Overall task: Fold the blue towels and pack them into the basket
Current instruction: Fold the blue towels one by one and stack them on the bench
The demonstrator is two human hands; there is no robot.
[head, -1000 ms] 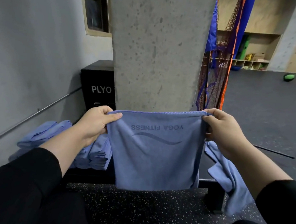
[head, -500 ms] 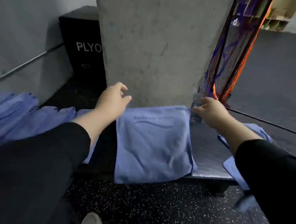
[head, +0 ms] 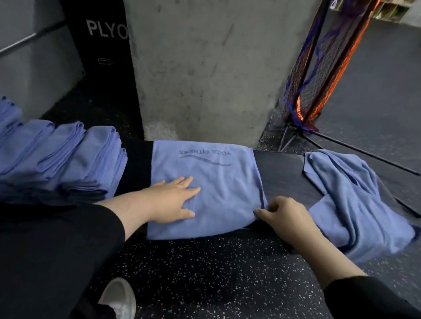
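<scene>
A blue towel (head: 209,185) printed with "YOGA FITNESS" is laid flat on the dark table (head: 278,171), directly in front of the concrete pillar (head: 204,60), with its near edge hanging over the table's front edge. The left hand (head: 171,202) is pressed flat on the towel's near-left part, fingers straight and spread. The towel's right edge, near its front corner, is pinched by the right hand (head: 286,216) with curled fingers. To the left of this towel, a row of folded blue towels (head: 56,153) is stacked on the table. To the right of it, a crumpled blue towel (head: 355,200) is draped over the table's end. A black box (head: 98,51) marked "PLYO" is seen left of the pillar, and a netted frame (head: 320,67) right of it. 2 white shoes (head: 121,303) are visible on the speckled floor (head: 205,275) below the towel. No basket can be made out.
</scene>
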